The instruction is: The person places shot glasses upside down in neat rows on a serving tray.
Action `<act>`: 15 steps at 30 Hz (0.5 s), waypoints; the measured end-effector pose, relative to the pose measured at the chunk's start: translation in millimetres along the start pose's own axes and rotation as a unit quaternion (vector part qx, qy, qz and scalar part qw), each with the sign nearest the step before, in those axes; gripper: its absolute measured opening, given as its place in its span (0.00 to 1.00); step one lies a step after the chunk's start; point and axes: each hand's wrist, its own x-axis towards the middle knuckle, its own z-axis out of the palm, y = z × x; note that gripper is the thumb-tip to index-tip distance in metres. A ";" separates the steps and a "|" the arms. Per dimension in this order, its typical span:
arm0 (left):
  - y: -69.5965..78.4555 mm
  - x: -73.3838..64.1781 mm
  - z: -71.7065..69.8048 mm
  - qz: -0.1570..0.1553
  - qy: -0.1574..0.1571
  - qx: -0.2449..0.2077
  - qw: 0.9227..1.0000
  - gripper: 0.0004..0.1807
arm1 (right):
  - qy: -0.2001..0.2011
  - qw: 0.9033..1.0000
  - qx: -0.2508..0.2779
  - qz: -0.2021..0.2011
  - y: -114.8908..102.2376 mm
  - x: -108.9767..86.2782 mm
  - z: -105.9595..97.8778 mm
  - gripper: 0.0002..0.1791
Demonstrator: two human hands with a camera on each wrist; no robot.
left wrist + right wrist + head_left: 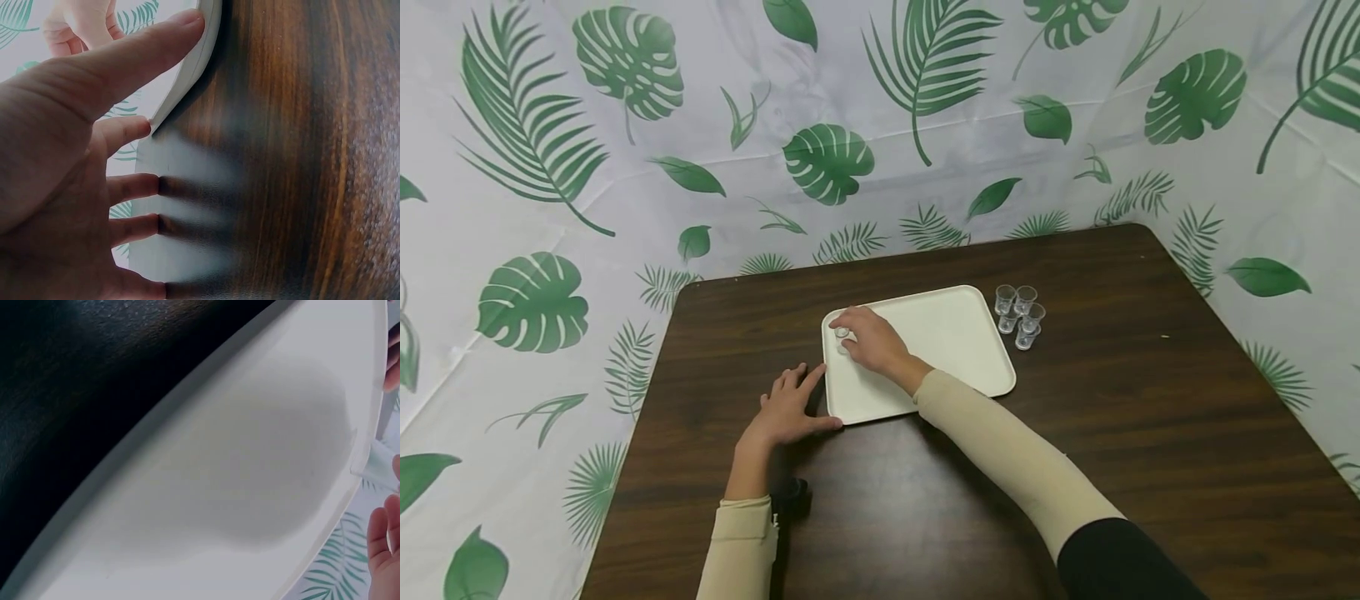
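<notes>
A white tray (955, 342) lies on the dark wooden table. Over its far left corner, my right hand (874, 340) grips a small clear shot glass (842, 332) between thumb and fingers. The right wrist view catches this glass (377, 464) at its right edge, standing by the tray's rim, with part of the hand cut off. My left hand (786, 410) is spread at the tray's left side. Its thumb and index finger touch the tray's rim (203, 56), while the other fingertips rest on the table.
Several more clear shot glasses (1018, 315) stand close together on the table, just right of the tray. A dark object (792, 495) shows beside the left wrist. Behind the table (1150, 400) hangs a white cloth (715, 225) printed with green leaves.
</notes>
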 end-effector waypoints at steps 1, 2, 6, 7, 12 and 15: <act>0.1 0.0 0.2 0.001 0.000 -0.001 1.000 0.55 | -0.002 1.000 -0.002 -0.001 -0.2 0.0 0.2 0.19; -0.1 0.2 0.5 0.002 0.001 -0.001 1.000 0.55 | -0.005 1.000 -0.006 -0.001 -0.1 0.1 0.4 0.19; -0.5 -0.1 1.8 0.004 0.006 -0.001 1.000 0.55 | -0.013 1.000 -0.015 0.001 1.0 1.3 2.0 0.19; -0.9 -0.1 2.3 0.004 0.007 -0.001 1.000 0.55 | -0.015 1.000 -0.015 0.001 1.0 1.4 2.0 0.19; -2.1 -0.2 2.9 0.006 0.009 -0.001 1.000 0.55 | -0.017 1.000 -0.021 0.001 2.0 1.6 1.5 0.19; -1.9 -0.3 2.9 0.006 0.009 -0.002 1.000 0.55 | -0.023 0.999 -0.025 0.003 2.8 2.0 1.4 0.20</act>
